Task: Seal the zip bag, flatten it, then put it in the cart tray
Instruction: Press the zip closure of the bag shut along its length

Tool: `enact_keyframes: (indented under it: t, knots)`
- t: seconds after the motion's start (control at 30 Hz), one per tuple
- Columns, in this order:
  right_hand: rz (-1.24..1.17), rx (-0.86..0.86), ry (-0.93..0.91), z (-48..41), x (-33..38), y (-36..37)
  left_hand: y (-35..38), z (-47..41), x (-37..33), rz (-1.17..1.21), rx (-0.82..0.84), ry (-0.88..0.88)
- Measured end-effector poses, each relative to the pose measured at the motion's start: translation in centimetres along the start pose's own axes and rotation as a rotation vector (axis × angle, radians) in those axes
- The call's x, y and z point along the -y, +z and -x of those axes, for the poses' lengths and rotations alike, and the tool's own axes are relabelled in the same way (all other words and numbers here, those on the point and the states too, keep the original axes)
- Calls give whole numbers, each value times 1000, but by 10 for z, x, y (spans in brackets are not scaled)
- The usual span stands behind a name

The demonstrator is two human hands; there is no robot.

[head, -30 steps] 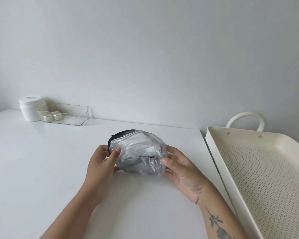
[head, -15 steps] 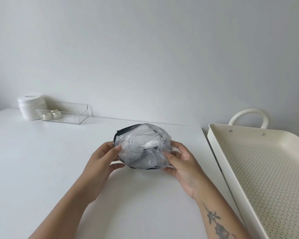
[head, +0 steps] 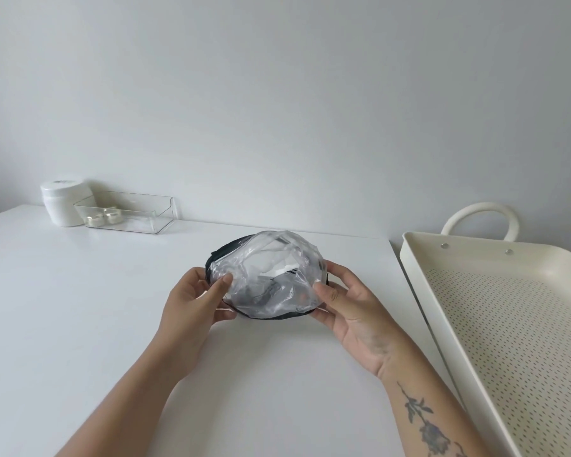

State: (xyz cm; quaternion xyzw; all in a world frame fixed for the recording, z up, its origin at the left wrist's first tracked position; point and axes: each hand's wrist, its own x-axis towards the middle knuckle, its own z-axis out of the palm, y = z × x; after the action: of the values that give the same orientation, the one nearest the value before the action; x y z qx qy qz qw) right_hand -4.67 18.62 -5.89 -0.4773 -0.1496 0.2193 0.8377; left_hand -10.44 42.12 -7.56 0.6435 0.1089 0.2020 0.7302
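Note:
A clear, puffed-up zip bag [head: 267, 275] with a black trim sits between my hands just above the white table [head: 80, 308]. My left hand [head: 193, 300] grips its left end, thumb on top. Its right end is pinched by my right hand [head: 350, 306], thumb pressed on the plastic. Dark and white contents show faintly through the crumpled film. Whether the zip is closed I cannot tell. The cream perforated cart tray [head: 419, 258] stands to the right of the table, a little beyond my right hand.
At the back left of the table stand a white jar [head: 65, 206] and a clear plastic bin [head: 132, 211] holding small jars. The tray has a looped handle [head: 480, 214] at its far end. A plain wall rises behind the table.
Both hands have turned and shifted the bag slightly up and to the right while holding it; its shape has bulged and its black trim now shows along the bottom edge.

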Motion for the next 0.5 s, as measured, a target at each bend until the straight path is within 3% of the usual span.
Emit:
enact_keyframes:
  t: [0.37, 0.5]
  knots:
    - [286, -407, -157, -12, -15, 1, 8, 3, 1, -245, -138, 147]
    - [550, -537, -305, -14, -21, 3, 15, 5, 10, -316, -177, 163]
